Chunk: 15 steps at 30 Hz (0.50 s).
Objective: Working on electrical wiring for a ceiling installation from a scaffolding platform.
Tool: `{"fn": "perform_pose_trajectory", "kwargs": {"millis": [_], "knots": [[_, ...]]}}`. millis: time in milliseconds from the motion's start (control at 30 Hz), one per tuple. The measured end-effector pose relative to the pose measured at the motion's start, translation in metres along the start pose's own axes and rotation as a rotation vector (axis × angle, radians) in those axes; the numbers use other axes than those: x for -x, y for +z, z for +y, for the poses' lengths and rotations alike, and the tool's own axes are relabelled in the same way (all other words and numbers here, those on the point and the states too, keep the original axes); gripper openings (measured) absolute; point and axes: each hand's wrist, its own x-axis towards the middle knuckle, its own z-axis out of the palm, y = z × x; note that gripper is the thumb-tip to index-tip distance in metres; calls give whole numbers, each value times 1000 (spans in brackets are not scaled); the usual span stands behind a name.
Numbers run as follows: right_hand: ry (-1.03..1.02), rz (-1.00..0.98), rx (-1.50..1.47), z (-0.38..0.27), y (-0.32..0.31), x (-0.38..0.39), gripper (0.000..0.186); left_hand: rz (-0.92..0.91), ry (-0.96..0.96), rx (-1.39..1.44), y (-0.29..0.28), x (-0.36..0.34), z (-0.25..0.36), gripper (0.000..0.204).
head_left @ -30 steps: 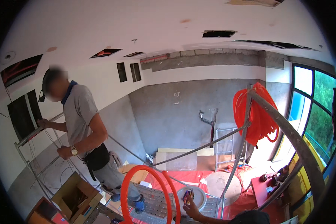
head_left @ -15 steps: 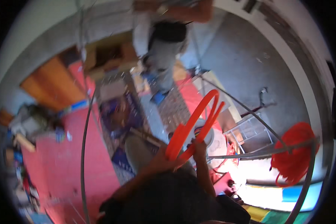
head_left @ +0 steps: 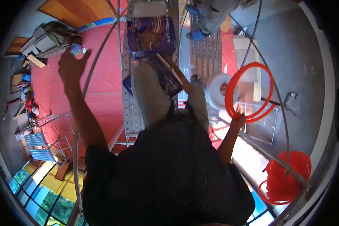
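Observation:
My right hand point(head_left: 238, 122) grips the lower side of a loop of bright red-orange tubing point(head_left: 232, 89), held out to the right at arm's length. Several turns of it lie together, and a loose end sticks out at the lower right. Just behind the loop, by my right knee, stands a white bucket point(head_left: 211, 92), whose contents are partly hidden. My left hand point(head_left: 72, 67) is raised far out to the left with fingers spread and nothing in it. Between my knees lie a purple printed bag point(head_left: 170, 83) and a pale wooden strip point(head_left: 171, 69).
I am on perforated metal planks point(head_left: 134, 119) of a scaffold, above a red floor covering point(head_left: 101, 77). A purple box point(head_left: 151, 37) stands ahead. Another person point(head_left: 214, 17) is on the far planks. A larger red tubing bundle point(head_left: 288, 177) hangs at right, near grey scaffold tubes point(head_left: 280, 162).
My left hand has let go of the tubing and swung out left. My right hand has carried the tubing to the right, where it now forms a round loop. The view has turned.

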Motion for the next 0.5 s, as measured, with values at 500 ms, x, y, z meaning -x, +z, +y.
{"fn": "perform_pose_trajectory", "kwargs": {"millis": [500], "knots": [[249, 499, 796, 127, 25, 4, 31, -403, -102, -368, 117, 57, -86, 67]]}}
